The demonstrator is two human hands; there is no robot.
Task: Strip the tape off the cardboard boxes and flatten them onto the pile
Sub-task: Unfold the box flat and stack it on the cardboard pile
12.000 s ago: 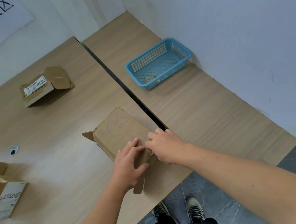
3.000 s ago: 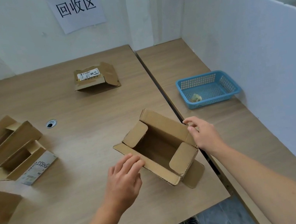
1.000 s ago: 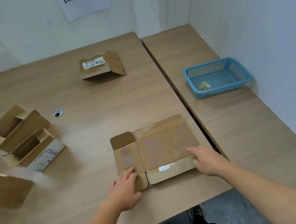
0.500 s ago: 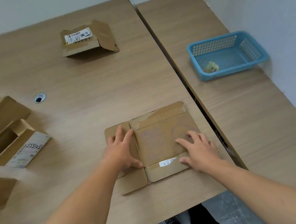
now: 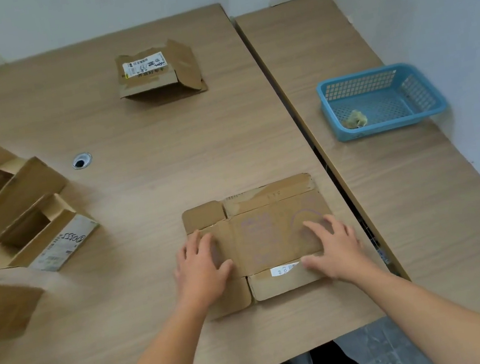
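The flattened box (image 5: 272,233) lies collapsed on the table (image 5: 143,172) directly under both hands, close to the near edge, its end flaps splayed out beyond and behind the fingers. The left hand (image 5: 200,265) rests palm down on the box's left panel, and the right hand (image 5: 335,245) presses on the right part. The fingers (image 5: 318,226) of both hands are straight and spread apart, gripping nothing. This flat, wide press probably serves to crush the folds so the cardboard does not spring up again. Setting one hand at each end spreads the weight over the whole sheet. A small white sticker (image 5: 285,269) shows on the near flap just left of the right thumb. No tape strip is plainly visible on the upper face. Far beyond the right fingertips and off to their right, a blue basket (image 5: 387,126) sits on the neighbouring table with a crumpled wad of tape (image 5: 354,119) inside, apparently kept there as the place for stripped tape. Well beyond the left fingertips lies a labelled box (image 5: 157,72), partly collapsed. It may mark the pile, though that cannot be told for certain. Far to the left of the left hand stand open boxes (image 5: 29,227), upright and unflattened, seemingly waiting their turn. The next step, by this reading, is to lift the flat sheet and carry it to the pile.
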